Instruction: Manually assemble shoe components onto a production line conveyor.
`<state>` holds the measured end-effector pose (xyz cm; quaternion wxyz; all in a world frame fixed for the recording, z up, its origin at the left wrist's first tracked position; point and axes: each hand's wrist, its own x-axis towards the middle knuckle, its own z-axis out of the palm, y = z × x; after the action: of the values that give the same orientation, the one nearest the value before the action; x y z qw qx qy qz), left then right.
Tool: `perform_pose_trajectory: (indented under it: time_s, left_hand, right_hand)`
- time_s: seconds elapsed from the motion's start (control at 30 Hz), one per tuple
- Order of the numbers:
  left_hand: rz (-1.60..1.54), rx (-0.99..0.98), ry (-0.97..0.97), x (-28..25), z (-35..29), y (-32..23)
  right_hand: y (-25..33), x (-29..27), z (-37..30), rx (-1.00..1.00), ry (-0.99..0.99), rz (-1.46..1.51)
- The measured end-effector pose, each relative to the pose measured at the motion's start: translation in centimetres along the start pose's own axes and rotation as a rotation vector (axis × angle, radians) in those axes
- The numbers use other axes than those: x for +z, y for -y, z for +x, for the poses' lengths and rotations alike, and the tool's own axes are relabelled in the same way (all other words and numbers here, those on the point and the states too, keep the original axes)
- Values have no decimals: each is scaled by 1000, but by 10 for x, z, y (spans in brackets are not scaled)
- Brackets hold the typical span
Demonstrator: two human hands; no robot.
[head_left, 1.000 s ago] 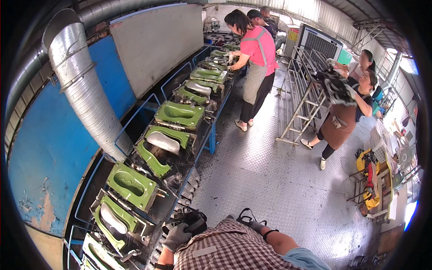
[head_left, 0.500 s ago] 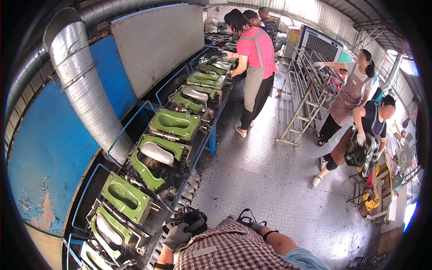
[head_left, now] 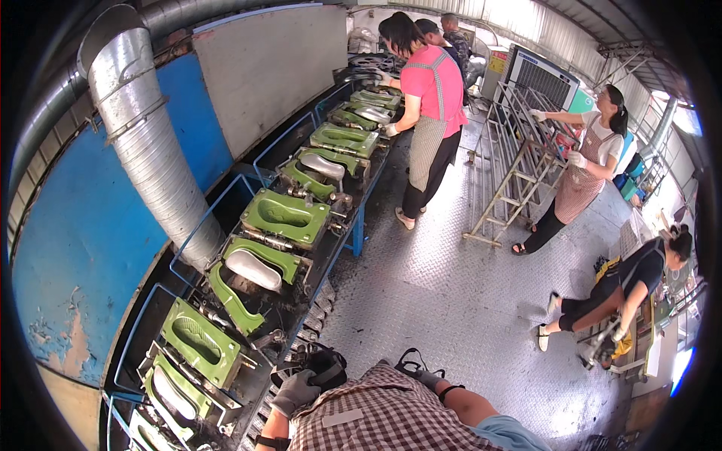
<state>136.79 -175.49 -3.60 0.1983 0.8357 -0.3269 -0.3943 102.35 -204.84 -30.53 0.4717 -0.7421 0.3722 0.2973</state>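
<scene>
My left hand (head_left: 296, 392), in a grey glove, rests in front of my checked apron (head_left: 380, 413), beside the line's near edge. A black strapped thing (head_left: 325, 368) sits against it; whether the fingers grip it is not visible. Grey-gloved too, my right hand (head_left: 429, 379) lies at the apron's other side, next to thin black straps (head_left: 410, 364). Its fingers are mostly hidden. Nearest on my left is a green metal mould (head_left: 199, 342) with a shoe-sole-shaped hollow. Beyond it, an opened green mould (head_left: 235, 299) lies around a silver foot-shaped form (head_left: 254, 269).
Several more moulds (head_left: 284, 218) run along the line past blue rails (head_left: 141, 327). A silver duct (head_left: 150, 143) drops behind them. A person in pink (head_left: 432, 90) works farther up. Right, one person stands at a metal rack (head_left: 508, 177); another bends by a table (head_left: 639, 353).
The moulds have shifted slightly along the line toward me. The far-right person has turned and bent down. The person at the rack now reaches with both hands. My hands have barely moved.
</scene>
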Motion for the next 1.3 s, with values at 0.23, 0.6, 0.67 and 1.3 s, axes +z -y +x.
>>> perform_pose_trajectory:
  time_s: [0.23,0.6,0.67,1.3]
  left_hand:
    - [25,17,2,-5,32,-20]
    - [27,27,-4,-10,86,-43]
    - [28,22,3,-13,95,-51]
    - [14,-7,15,-31,180,-104]
  right_hand:
    - [-3,-32,17,4,5,6]
    - [-2,-84,49,9,1,32]
    - [-4,-92,55,11,0,37]
    - [-9,-178,107,19,0,76]
